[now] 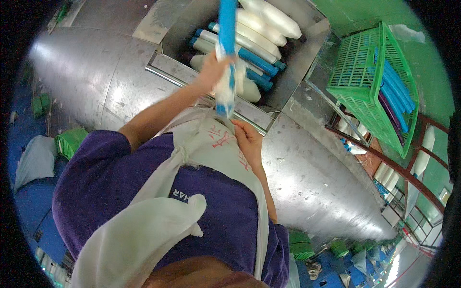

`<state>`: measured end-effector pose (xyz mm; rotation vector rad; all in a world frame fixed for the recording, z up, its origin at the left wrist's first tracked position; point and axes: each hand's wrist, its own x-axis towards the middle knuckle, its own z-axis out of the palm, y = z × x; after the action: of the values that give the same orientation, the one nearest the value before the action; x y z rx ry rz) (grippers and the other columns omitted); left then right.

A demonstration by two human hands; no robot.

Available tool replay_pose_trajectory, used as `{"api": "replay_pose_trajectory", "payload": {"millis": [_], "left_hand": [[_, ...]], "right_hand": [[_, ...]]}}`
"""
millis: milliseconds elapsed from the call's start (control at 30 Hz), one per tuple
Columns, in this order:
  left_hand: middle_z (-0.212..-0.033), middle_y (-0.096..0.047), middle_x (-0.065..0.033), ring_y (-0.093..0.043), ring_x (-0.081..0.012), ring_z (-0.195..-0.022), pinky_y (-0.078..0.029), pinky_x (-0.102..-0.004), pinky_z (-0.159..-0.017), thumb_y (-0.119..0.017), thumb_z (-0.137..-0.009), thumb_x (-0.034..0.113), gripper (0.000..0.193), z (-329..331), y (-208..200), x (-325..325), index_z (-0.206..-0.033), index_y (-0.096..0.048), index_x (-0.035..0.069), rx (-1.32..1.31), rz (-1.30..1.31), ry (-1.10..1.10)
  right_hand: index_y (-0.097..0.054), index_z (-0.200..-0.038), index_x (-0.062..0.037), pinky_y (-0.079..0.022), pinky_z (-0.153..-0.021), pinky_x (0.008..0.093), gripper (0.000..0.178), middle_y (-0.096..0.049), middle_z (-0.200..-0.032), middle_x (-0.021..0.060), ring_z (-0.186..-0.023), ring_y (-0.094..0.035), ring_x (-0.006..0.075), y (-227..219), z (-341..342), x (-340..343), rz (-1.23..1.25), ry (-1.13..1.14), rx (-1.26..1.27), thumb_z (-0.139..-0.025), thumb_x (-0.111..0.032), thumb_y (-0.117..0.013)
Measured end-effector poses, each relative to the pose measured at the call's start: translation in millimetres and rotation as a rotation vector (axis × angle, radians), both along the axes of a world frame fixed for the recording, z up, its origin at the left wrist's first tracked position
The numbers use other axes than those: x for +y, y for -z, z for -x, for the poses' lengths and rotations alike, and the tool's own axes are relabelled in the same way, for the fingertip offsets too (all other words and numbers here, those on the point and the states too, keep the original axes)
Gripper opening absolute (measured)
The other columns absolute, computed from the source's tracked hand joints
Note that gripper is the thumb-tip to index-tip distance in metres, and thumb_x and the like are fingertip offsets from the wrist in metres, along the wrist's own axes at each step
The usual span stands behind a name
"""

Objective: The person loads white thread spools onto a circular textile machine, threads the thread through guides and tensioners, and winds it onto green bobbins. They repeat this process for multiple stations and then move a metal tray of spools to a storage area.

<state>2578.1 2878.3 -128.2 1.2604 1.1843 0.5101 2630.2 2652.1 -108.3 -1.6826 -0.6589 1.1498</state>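
My left hand (214, 72) is wrapped round a long blue bobbin tube (227, 24), held upright before my apron, with ragged white yarn (224, 91) around its lower half. The hand is slightly smeared by motion. My right hand (248, 138) is closed, fingers curled together just below and right of the tube's lower end, in front of the white apron (206, 129). Whatever it pinches is too small to make out. Beyond the tube, a metal bin (312, 60) holds several blue bobbins (259, 62) and full white yarn cones (271, 19).
A metal rail (165, 76) runs along the bin's near side. On the right stands a tilted green plastic crate (357, 72) with blue and purple tubes. Below it is a reddish metal rack (391, 165) with more cones. Grey metal flooring (317, 182) spreads on both sides.
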Motion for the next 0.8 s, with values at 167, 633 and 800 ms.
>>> {"api": "replay_pose_trajectory", "payload": {"millis": [167,633,800], "left_hand": [[-0.107,-0.062,-0.0157,-0.064,-0.0225,-0.089,-0.055,-0.0361,-0.076,-0.07,-0.081,0.028,0.06,-19.7,-12.3,90.7,-0.13,-0.042,0.006,-0.248,-0.174,0.131],[-0.11,-0.059,-0.0175,-0.059,-0.0323,-0.101,-0.049,-0.0411,-0.084,-0.073,-0.071,0.029,0.068,-45.3,56.9,20.5,-0.131,-0.046,0.01,-0.127,-0.789,1.16],[-0.119,-0.056,-0.0153,-0.056,-0.0327,-0.106,-0.043,-0.0496,-0.092,-0.072,-0.074,0.031,0.067,-12.5,150.1,70.1,-0.132,-0.048,0.01,0.621,-0.976,1.523]], "right_hand": [[-0.062,-0.115,-0.0032,-0.036,-0.048,0.0213,0.025,-0.05,-0.064,-0.0013,-0.054,-0.044,0.0047,-20.5,-21.4,40.1,-0.129,0.111,-0.088,-0.094,-0.005,-0.049],[-0.057,-0.098,-0.006,-0.049,-0.077,0.0357,0.038,-0.057,-0.085,0.0081,-0.083,-0.057,0.0239,-89.4,-156.4,96.2,0.371,-0.955,-1.824,-0.064,-0.016,-0.073],[-0.053,-0.082,-0.0089,-0.049,-0.069,0.0337,0.014,-0.057,-0.081,0.0066,-0.079,-0.058,0.0222,-65.3,-157.1,44.6,0.567,-0.728,-1.754,-0.073,-0.013,-0.063]]}}
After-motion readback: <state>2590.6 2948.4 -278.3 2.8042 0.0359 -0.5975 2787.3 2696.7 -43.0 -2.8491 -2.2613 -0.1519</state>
